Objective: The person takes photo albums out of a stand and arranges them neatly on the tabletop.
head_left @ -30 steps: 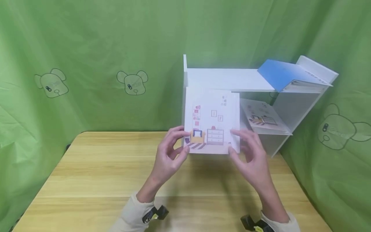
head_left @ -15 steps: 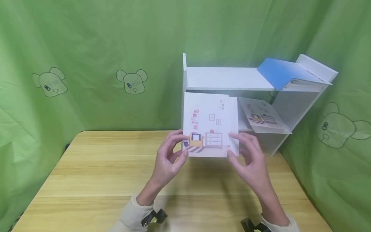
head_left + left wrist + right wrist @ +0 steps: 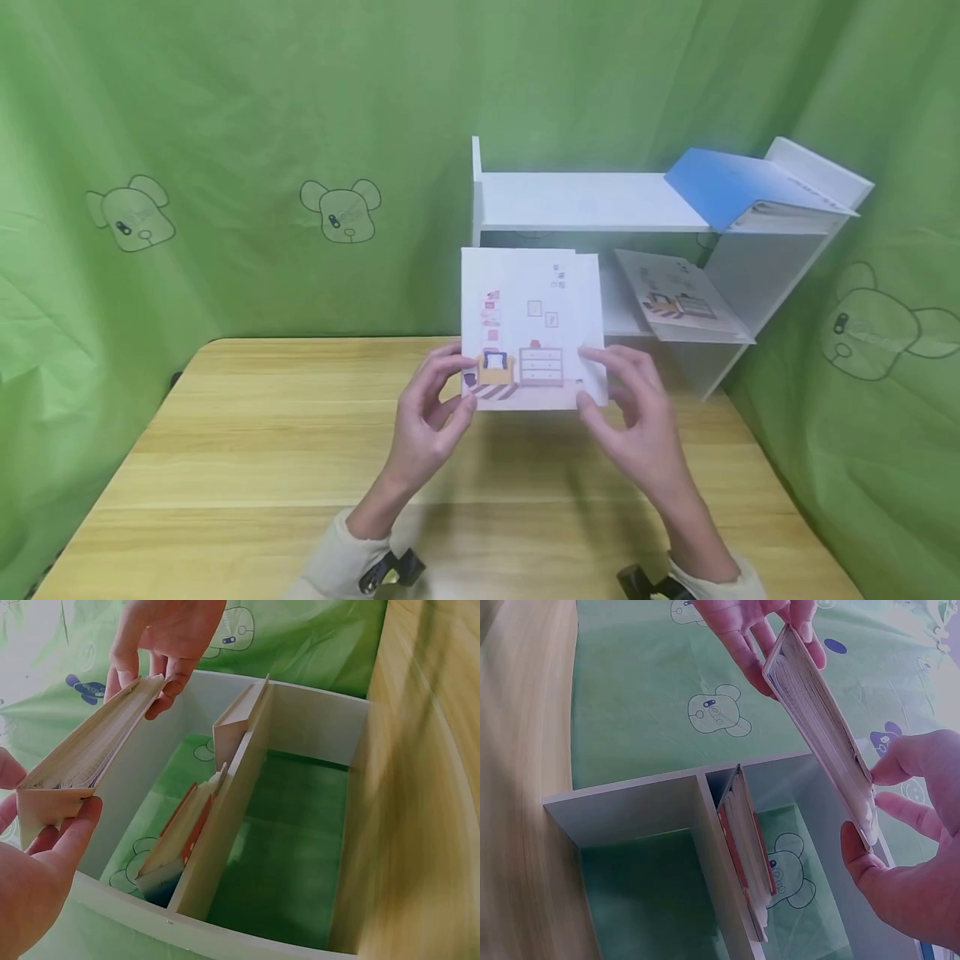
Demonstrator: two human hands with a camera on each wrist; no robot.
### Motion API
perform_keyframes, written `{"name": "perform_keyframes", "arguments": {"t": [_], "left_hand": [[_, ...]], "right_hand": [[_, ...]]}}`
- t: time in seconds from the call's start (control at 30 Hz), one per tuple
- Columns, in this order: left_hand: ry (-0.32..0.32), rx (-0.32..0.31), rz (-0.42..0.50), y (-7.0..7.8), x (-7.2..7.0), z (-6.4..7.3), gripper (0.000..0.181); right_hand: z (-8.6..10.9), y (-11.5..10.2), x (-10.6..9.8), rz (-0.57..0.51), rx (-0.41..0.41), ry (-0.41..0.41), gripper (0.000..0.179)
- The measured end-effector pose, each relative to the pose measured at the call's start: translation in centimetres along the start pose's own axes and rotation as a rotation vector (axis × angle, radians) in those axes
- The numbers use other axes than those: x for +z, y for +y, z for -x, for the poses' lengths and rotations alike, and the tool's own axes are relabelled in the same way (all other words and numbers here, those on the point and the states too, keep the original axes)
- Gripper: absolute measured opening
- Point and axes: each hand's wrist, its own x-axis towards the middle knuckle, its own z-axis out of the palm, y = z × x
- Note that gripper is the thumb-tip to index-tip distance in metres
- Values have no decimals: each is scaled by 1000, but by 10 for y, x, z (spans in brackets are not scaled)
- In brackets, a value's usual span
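Both hands hold a book (image 3: 517,333) with a white cover, printed with a yellow armchair and a chest of drawers, in front of the white shelf unit (image 3: 592,200). My left hand (image 3: 427,408) pinches its lower left edge, thumb in front. My right hand (image 3: 637,408) pinches the lower right side, where another white layer sticks out past the cover. The page edges show in both wrist views. A similar-looking book (image 3: 671,292) lies on the middle shelf at the right. A book with red covers (image 3: 176,840) sits inside the unit; the held book hides it in the head view.
A blue binder (image 3: 731,187) lies tilted on the top shelf against the right side panel. The unit stands at the back right of the wooden table (image 3: 300,450). A green curtain (image 3: 247,100) with bear heads hangs behind and around the table.
Both hands have brought the book lower and slightly left, away from the unit's left panel. More of the middle shelf now shows to its right. The grip looks the same.
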Motion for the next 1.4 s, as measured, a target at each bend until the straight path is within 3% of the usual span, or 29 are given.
{"name": "perform_keyframes", "arguments": {"t": [0.23,0.6,0.8,1.17,1.4], "left_hand": [[0,-2,10,0,-6,3,43],[20,-41,6,3,-16,7,39],[54,-58,-6,3,-19,9,34],[48,-63,-47,5,-30,16,38],[51,-73,-79,7,-36,18,40]], "right_hand": [[0,2,3,-44,-12,-24,49],[-1,-1,6,-22,75,-70,45],[-2,0,8,-56,70,-92,45],[3,34,24,-199,41,-117,48],[5,38,31,-206,46,-114,49]]}}
